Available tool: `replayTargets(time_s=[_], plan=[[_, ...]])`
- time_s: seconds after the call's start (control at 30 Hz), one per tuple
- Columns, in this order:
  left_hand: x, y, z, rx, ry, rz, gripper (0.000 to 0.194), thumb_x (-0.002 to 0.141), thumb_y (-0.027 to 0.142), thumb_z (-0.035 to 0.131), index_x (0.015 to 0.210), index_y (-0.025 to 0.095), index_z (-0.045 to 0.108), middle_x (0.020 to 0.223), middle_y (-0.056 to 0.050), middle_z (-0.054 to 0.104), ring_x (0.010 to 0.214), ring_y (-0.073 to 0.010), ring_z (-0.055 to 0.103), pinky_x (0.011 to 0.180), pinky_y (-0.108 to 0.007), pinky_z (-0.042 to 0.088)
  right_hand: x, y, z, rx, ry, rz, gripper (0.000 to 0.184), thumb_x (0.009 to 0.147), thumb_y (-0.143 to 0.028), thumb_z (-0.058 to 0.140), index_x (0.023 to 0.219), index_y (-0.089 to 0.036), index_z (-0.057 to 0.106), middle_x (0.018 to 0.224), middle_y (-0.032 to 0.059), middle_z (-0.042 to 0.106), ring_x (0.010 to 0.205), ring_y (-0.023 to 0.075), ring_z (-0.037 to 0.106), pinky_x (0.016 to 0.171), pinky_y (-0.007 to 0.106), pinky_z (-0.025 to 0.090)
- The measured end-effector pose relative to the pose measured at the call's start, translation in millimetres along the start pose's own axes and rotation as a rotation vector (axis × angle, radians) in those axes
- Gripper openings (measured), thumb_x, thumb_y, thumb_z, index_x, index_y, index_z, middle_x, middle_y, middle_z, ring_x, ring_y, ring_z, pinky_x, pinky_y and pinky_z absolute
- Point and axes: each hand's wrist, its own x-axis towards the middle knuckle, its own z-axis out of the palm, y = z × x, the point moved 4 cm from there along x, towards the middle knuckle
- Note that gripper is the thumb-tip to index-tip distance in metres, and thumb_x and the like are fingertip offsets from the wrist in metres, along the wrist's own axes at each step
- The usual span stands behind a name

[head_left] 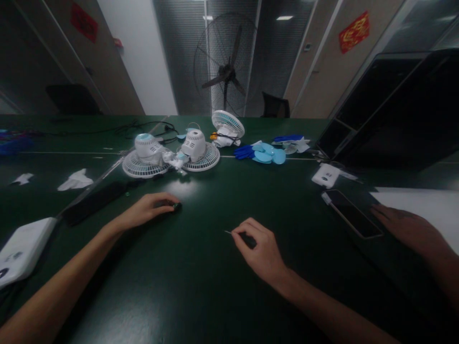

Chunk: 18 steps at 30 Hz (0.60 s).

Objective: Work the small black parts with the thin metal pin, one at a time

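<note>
Left hand [152,208] pinches small dark piece [177,206] over surface [201,286]; right hand [258,246] pinches thin pin [227,232], farther from surface's far edge. Apparently small-part handling; next move likely calls for steady pinch.

Illumination is dim, with deep shadow at lower right. Two bright strips reflect in the rear glass [278,52]. Pale glare marks the green table [201,286] at centre-left and the lower edge. Focus is soft: the small item [177,206] at the left hand [154,206] is indistinct. Wide-angle distortion slants the white pillar [138,52].
</note>
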Motion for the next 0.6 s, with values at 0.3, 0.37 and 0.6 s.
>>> replayTargets(time_s=[0.3,0.37,0.6], plan=[[3,-4,2.6,-0.048,-0.018,-0.010,0.033,0.097,0.045,0.065,0.124,0.029,0.074,0.137,-0.007,0.070,0.120,-0.0284,0.067,0.104,-0.044,0.054,-1,1,0,0.025,-0.027,0.019,0.014,0.103,-0.022,0.060,0.097,-0.023,0.073,0.099,0.0043,0.070,0.085,0.0187,0.069,0.071,0.031,0.059],[4,-8,2.0,-0.070,-0.025,-0.019,0.034,0.097,0.045,0.064,0.125,0.029,0.074,0.137,-0.007,0.070,0.119,-0.0278,0.068,0.103,-0.042,0.054,0,0,-1,0.023,-0.022,0.015,0.014,0.103,-0.022,0.061,0.097,-0.023,0.073,0.099,0.0041,0.069,0.084,0.0184,0.068,0.071,0.030,0.059],[5,-14,0.4,-0.081,-0.033,-0.050,0.037,0.095,0.047,0.066,0.127,0.030,0.074,0.134,-0.007,0.072,0.113,-0.0274,0.070,0.097,-0.041,0.056,-1,-2,0,0.029,-0.009,0.005,0.015,0.102,-0.021,0.059,0.096,-0.023,0.073,0.098,0.0043,0.069,0.082,0.0185,0.066,0.070,0.030,0.056]])
